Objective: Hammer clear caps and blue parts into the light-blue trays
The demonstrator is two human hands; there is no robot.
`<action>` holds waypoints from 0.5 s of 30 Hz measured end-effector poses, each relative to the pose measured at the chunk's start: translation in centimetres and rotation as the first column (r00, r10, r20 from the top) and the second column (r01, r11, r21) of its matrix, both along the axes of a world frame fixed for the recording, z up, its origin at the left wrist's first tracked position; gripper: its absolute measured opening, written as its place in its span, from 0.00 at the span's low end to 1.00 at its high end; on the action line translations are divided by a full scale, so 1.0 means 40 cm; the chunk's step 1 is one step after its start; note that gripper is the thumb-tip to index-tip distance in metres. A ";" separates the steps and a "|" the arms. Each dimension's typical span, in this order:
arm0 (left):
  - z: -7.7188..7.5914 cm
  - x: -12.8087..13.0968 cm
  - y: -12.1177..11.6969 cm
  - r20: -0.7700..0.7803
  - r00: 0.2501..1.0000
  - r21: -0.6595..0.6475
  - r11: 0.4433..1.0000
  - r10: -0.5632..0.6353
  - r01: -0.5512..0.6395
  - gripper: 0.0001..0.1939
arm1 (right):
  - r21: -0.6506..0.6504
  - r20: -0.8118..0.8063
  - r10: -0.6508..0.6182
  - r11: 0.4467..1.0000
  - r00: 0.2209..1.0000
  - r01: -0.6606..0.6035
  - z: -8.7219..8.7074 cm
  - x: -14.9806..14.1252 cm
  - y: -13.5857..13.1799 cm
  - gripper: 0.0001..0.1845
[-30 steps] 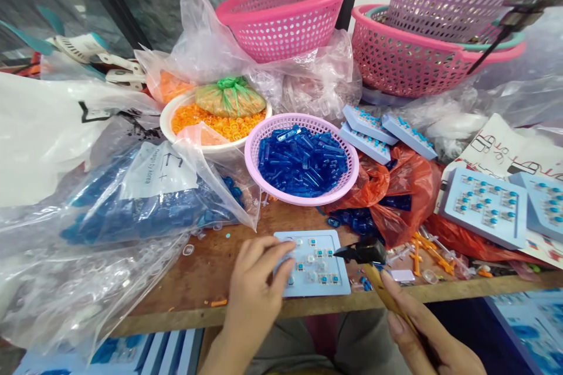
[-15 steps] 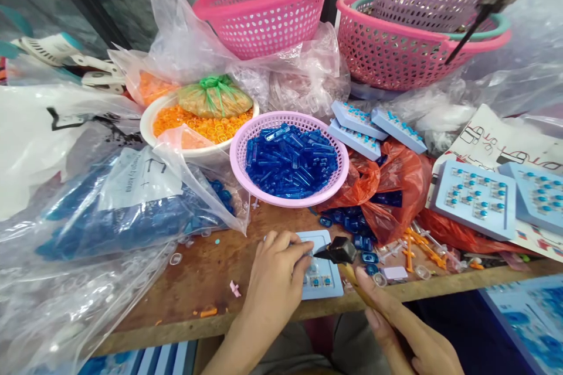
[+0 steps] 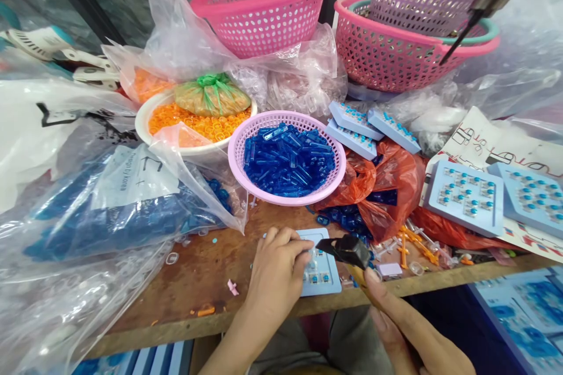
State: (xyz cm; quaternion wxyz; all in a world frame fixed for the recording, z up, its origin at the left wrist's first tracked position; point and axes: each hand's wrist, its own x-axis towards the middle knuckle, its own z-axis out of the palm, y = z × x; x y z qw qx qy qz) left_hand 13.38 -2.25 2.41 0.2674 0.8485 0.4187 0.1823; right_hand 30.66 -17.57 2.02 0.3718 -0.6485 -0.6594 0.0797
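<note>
My right hand [image 3: 404,322] is wrapped around the wooden handle of a small hammer [image 3: 352,251], its black head held over the right part of a light-blue tray [image 3: 331,287]. The tray lies near the table's front edge, with small clear and blue pieces [image 3: 319,277] set in it. My left hand [image 3: 281,263] rests over the tray's left side. Its thumb and index finger come together close to the pointed end of the hammer head; whatever is between them is too small or hidden to make out.
Behind the tray stands a lilac basket [image 3: 233,171] of blue plastic parts. A white bowl [image 3: 141,126] of orange pieces is beyond it. Plastic bags [image 3: 109,211] cover the left; a red bag [image 3: 391,187], loose parts and more filled trays [image 3: 466,194] lie right. A dark tool tip [image 3: 461,38] hangs upper right.
The hammer has risen slightly and moved a little to the right, away from my left fingers. My left hand keeps its place on the tray. The whole view has shifted slightly.
</note>
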 end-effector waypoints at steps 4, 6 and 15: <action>0.002 0.002 -0.002 -0.030 0.999 -0.022 1.000 0.014 -0.015 0.13 | -0.059 0.078 0.106 0.993 0.991 -0.102 -0.016 0.007 0.001 0.37; 0.000 0.001 -0.002 -0.028 0.999 -0.015 1.000 0.016 -0.016 0.13 | -0.066 0.099 0.123 0.991 0.987 -0.116 -0.018 0.010 0.000 0.37; 0.002 0.005 -0.014 0.007 1.000 0.033 0.999 0.009 -0.009 0.13 | -0.024 0.032 0.074 0.997 0.997 -0.073 -0.024 -0.003 0.003 0.36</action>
